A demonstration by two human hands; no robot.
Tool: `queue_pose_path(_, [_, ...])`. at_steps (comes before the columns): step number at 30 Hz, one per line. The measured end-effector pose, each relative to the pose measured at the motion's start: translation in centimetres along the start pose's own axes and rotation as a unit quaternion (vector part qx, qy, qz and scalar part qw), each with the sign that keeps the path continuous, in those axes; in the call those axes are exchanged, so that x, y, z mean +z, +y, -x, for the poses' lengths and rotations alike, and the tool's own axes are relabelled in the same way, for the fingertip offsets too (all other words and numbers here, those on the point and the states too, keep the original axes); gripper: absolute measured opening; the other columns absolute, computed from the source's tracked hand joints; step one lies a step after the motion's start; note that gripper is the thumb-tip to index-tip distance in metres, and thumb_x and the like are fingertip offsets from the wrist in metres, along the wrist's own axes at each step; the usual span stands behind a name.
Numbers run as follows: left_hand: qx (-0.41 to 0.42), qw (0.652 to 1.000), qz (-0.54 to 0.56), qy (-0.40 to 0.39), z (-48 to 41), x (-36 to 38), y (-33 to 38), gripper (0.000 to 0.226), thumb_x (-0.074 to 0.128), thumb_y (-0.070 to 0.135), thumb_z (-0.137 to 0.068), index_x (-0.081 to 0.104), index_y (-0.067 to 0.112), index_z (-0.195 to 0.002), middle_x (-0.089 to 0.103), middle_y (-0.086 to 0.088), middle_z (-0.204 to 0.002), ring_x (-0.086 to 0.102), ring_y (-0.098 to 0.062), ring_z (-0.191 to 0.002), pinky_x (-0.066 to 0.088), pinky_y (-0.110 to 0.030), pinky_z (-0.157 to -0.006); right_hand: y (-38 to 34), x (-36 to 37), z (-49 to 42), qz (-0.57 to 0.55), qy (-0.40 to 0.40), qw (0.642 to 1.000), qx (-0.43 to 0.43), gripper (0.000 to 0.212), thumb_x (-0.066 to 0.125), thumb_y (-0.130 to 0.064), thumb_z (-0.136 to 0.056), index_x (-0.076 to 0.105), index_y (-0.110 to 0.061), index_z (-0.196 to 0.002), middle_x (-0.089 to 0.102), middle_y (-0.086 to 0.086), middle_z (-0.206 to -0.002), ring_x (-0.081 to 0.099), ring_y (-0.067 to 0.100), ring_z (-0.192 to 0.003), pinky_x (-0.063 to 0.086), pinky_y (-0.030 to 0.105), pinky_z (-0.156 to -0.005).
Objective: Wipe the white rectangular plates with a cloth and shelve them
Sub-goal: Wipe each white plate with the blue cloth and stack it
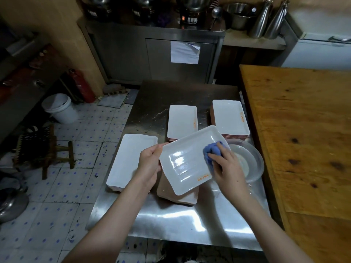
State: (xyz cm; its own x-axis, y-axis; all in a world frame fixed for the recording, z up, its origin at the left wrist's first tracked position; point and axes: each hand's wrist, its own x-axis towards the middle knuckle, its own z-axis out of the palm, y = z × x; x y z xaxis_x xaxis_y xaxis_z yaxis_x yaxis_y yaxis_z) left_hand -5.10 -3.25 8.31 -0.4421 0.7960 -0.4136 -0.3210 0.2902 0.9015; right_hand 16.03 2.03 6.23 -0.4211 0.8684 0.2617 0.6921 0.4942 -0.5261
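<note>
- The steel surface (171, 224) is seen nearest, with light reflected off it between the two forearms.
- A white rectangular plate (182, 164) is held tilted above the surface by the left grip (150, 164). This grip is clenched on the plate's left edge, with the thumb laid over the rim.
- A blue cloth (212, 149) is bunched under the curled fingers of the right grip (226, 168) and pressed onto the plate's right end.
- Directly below the held plate, a face-down stack (178, 196) is seen on the surface, with brownish undersides turned up.
- Just left of the left grip, a left stack (129, 162) of face-up white plates is set at the surface's left edge.
- Just right of the right grip, a clear bowl (250, 164) is partly hidden by that hand.
- Beyond both grips, a middle stack (182, 120) and a right stack (229, 118) are set apart on the surface.
- Right of the right grip, a wooden table (303, 130) is placed against the surface.
- Farthest beyond the grips, a steel cabinet (123, 54) is seen, with a paper sheet (184, 52) stuck on its door.
</note>
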Motion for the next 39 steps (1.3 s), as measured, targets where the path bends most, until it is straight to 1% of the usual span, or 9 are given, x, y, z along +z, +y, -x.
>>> queue_pose_path(6, [-0.005, 1.000, 0.018, 0.009, 0.0, 0.8, 0.0, 0.027, 0.043, 0.014, -0.103, 0.065, 0.004, -0.112, 0.070, -0.014, -0.098, 0.066, -0.025, -0.088, 0.054, -0.033, -0.076, -4.7, 2.3, 2.5, -0.099, -0.046, 0.990, -0.086, 0.024, 0.056, 0.004, -0.082, 0.058, -0.003, -0.105, 0.057, 0.011, -0.119, 0.052, 0.034, -0.111, 0.043, 0.045, -0.091])
queue_pose_path(11, [-0.004, 1.000, 0.025, 0.014, -0.2, 0.8, -0.1, 0.026, 0.044, 0.015, -0.103, 0.068, 0.008, -0.103, 0.072, -0.014, -0.096, 0.069, -0.025, -0.086, 0.058, -0.031, -0.072, -6.6, 2.6, 3.4, -0.151, -0.042, 0.983, -0.097, 0.035, 0.055, -0.001, -0.083, 0.047, -0.015, -0.115, 0.051, -0.008, -0.117, 0.045, 0.008, -0.109, 0.041, 0.026, -0.082])
queue_pose_path(15, [0.008, 1.000, 0.008, 0.009, -0.3, 0.5, 0.0, 0.029, 0.044, 0.018, -0.103, 0.072, 0.016, -0.096, 0.075, -0.004, -0.088, 0.070, -0.019, -0.083, 0.057, -0.030, -0.070, -4.6, 1.4, 1.1, -0.123, -0.053, 0.982, -0.131, 0.034, 0.058, 0.005, -0.079, 0.054, -0.004, -0.111, 0.056, 0.004, -0.108, 0.051, 0.022, -0.096, 0.043, 0.032, -0.084])
queue_pose_path(20, [0.012, 1.000, 0.002, -0.006, 0.1, -0.3, 0.4, 0.034, 0.046, 0.021, -0.102, 0.078, 0.024, -0.089, 0.075, -0.010, -0.100, 0.068, -0.030, -0.099, 0.052, -0.045, -0.088, -0.3, -0.5, -1.5, -0.058, 0.036, 0.997, -0.029, 0.047, 0.064, 0.003, -0.079, 0.055, -0.010, -0.124, 0.053, 0.008, -0.131, 0.050, 0.023, -0.118, 0.038, 0.034, -0.098])
queue_pose_path(23, [0.012, 1.000, -0.002, -0.017, 0.6, -0.5, 0.4, 0.037, 0.046, 0.020, -0.102, 0.079, 0.026, -0.086, 0.075, -0.006, -0.098, 0.069, -0.025, -0.094, 0.054, -0.043, -0.085, 0.5, -0.3, -2.4, -0.055, 0.036, 0.997, 0.037, 0.049, 0.062, -0.005, -0.086, 0.051, -0.014, -0.133, 0.043, 0.005, -0.144, 0.038, 0.023, -0.133, 0.033, 0.033, -0.106])
queue_pose_path(25, [0.013, 1.000, 0.005, -0.016, 0.9, -0.4, 0.5, 0.036, 0.046, 0.019, -0.102, 0.078, 0.024, -0.086, 0.076, -0.004, -0.096, 0.070, -0.021, -0.090, 0.055, -0.038, -0.081, -0.4, 0.3, -2.5, -0.053, 0.029, 0.998, 0.036, 0.047, 0.058, -0.007, -0.090, 0.049, -0.015, -0.134, 0.043, 0.004, -0.144, 0.034, 0.023, -0.136, 0.031, 0.035, -0.110])
queue_pose_path(29, [0.013, 1.000, 0.025, -0.004, 1.1, -0.2, 0.6, 0.029, 0.043, 0.016, -0.103, 0.071, 0.016, -0.095, 0.074, -0.005, -0.087, 0.069, -0.018, -0.080, 0.055, -0.032, -0.072, -4.1, 1.8, -1.7, -0.083, -0.020, 0.996, -0.018, 0.045, 0.054, -0.006, -0.090, 0.048, -0.009, -0.134, 0.044, 0.009, -0.142, 0.034, 0.024, -0.136, 0.017, 0.022, -0.111])
queue_pose_path(34, [-0.017, 0.997, 0.079, -0.007, 1.3, -0.2, -0.1, 0.028, 0.041, 0.013, -0.103, 0.068, 0.010, -0.097, 0.075, -0.007, -0.084, 0.072, -0.015, -0.072, 0.059, -0.026, -0.061, -7.7, 4.3, 0.0, -0.101, -0.082, 0.986, -0.109, 0.043, 0.053, -0.011, -0.090, 0.049, -0.011, -0.133, 0.043, 0.006, -0.142, 0.037, 0.024, -0.132, 0.035, 0.033, -0.106])
queue_pose_path(39, [-0.016, 0.997, 0.071, -0.013, 1.6, -0.9, -0.4, 0.027, 0.041, 0.015, -0.103, 0.068, 0.013, -0.099, 0.076, -0.005, -0.083, 0.072, -0.017, -0.075, 0.058, -0.028, -0.063, -5.8, 4.1, -0.8, -0.111, -0.086, 0.986, -0.093, 0.044, 0.055, -0.013, -0.090, 0.048, -0.013, -0.133, 0.048, 0.004, -0.137, 0.040, 0.021, -0.130, 0.032, 0.029, -0.108])
